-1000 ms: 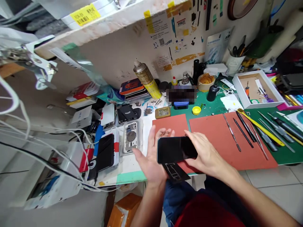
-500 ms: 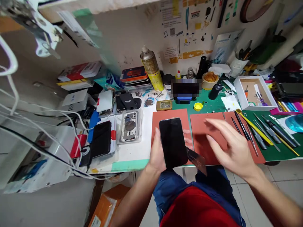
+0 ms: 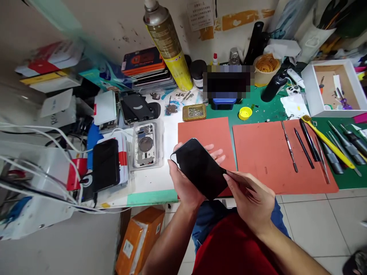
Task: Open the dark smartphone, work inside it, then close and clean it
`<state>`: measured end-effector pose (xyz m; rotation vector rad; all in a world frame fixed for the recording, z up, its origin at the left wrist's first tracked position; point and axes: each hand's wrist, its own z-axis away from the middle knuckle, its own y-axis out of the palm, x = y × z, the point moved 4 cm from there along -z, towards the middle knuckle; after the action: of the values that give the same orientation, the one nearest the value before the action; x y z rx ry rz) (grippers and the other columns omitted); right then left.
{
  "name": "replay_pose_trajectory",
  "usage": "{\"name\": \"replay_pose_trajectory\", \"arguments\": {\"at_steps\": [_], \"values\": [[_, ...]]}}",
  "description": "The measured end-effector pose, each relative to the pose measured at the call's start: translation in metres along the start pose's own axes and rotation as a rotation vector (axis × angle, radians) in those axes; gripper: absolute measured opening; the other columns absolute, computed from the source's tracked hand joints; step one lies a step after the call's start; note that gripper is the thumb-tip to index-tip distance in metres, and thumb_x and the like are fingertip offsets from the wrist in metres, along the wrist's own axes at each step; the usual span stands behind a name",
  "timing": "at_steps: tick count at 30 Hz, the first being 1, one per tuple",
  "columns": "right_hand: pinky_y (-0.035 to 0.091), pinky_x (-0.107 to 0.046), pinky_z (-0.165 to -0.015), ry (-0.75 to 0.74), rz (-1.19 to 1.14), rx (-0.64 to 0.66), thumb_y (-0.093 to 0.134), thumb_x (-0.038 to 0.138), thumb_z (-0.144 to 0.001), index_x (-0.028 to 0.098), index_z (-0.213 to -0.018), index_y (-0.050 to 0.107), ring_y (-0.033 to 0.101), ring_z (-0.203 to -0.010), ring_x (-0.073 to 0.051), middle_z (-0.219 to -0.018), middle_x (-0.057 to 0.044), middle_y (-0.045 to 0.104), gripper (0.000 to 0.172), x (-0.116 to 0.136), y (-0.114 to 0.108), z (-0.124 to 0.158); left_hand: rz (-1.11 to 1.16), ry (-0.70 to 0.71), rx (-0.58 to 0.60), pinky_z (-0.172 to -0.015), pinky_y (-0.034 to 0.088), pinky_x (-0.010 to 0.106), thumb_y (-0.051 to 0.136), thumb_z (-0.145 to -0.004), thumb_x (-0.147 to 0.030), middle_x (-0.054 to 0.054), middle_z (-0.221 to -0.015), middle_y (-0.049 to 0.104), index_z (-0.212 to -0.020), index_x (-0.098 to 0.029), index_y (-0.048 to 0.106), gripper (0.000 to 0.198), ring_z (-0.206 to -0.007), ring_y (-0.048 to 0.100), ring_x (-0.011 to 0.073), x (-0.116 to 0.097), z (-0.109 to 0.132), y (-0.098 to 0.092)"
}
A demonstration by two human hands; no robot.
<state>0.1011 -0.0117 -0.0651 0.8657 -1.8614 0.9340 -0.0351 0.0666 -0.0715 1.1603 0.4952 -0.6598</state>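
Note:
A black phone screen (image 3: 200, 168) with rounded corners lies tilted across my left hand (image 3: 185, 183). That palm supports it from below, with the thumb at its left edge and the fingertips reaching out past the far side. My right hand (image 3: 252, 198) pinches a thin, dark brownish strip (image 3: 242, 178) at the screen's right corner. The strip's far end is hidden in the fingers. Both hands are above the front edge of the bench, over the left red mat (image 3: 205, 131) and my lap.
On the right red mat (image 3: 266, 152) lie a metal spudger (image 3: 289, 147), tweezers and a yellow brush (image 3: 329, 145). An opened phone housing (image 3: 145, 147) sits in a clear tray at left, near another black phone (image 3: 106, 164). A spray can (image 3: 172, 49) stands behind. White cables hang at left.
The screen has turned so its top points left. My right hand came in from the right and took hold of the strip, which hung loose before. The view has moved closer to the bench.

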Motion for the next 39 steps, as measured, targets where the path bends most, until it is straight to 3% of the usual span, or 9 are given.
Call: {"name": "replay_pose_trajectory", "arguments": {"at_steps": [12,19,24,28,32,39], "values": [[0.069,-0.025,-0.073,-0.011,0.050,-0.032,0.078,0.007,-0.098,0.021,-0.103,0.082,0.082,-0.073,-0.017,-0.089,-0.002,0.085,0.015,-0.009,0.010,-0.002,-0.010,0.045,-0.015,-0.095,0.065,0.064,0.052,-0.104,-0.075,0.008,-0.108,0.082,-0.153,-0.045,0.051,0.058,-0.099,0.084,0.0370,0.009,-0.003,-0.009],[0.069,-0.024,-0.077,-0.038,0.043,-0.035,0.075,0.004,-0.098,0.023,-0.104,0.082,0.085,-0.080,-0.017,-0.093,-0.002,0.087,0.022,-0.006,0.015,-0.012,-0.031,0.041,0.005,-0.094,0.065,0.060,0.043,-0.108,-0.072,0.008,-0.108,0.082,-0.148,-0.044,0.050,0.050,-0.099,0.084,0.0359,0.010,-0.002,-0.004],[0.067,-0.023,-0.077,-0.029,0.051,-0.041,0.074,0.006,-0.099,0.024,-0.103,0.082,0.085,-0.080,-0.017,-0.092,-0.001,0.087,0.020,-0.005,0.016,-0.016,-0.035,0.035,0.008,-0.097,0.064,0.063,0.046,-0.106,-0.075,0.008,-0.111,0.081,-0.153,-0.045,0.045,0.056,-0.104,0.084,0.0378,0.012,-0.002,-0.006],[0.066,-0.024,-0.077,0.054,0.050,-0.010,0.074,0.011,-0.101,0.025,-0.100,0.083,0.085,-0.080,-0.016,-0.093,0.000,0.087,0.017,-0.007,0.014,-0.016,-0.048,0.045,0.022,-0.098,0.063,0.063,0.046,-0.105,-0.076,0.008,-0.112,0.081,-0.156,-0.045,0.043,0.059,-0.106,0.084,0.0383,0.011,-0.002,-0.006],[0.065,-0.024,-0.076,0.139,-0.024,0.067,0.076,0.016,-0.101,0.027,-0.107,0.083,0.084,-0.082,-0.016,-0.095,0.002,0.087,0.014,-0.010,0.011,-0.014,-0.073,0.014,-0.014,-0.094,0.064,0.062,0.041,-0.107,-0.072,0.007,-0.105,0.082,-0.160,-0.044,0.039,0.059,-0.096,0.085,0.0355,0.008,-0.002,-0.005],[0.063,-0.025,-0.070,0.034,-0.014,0.072,0.075,0.015,-0.102,0.025,-0.102,0.081,0.080,-0.071,-0.015,-0.087,0.000,0.085,0.012,0.001,0.009,-0.018,-0.107,0.029,-0.027,-0.089,0.066,0.056,0.039,-0.108,-0.069,0.006,-0.102,0.082,-0.166,-0.046,0.031,0.063,-0.090,0.084,0.0321,0.007,-0.001,-0.005]]}}
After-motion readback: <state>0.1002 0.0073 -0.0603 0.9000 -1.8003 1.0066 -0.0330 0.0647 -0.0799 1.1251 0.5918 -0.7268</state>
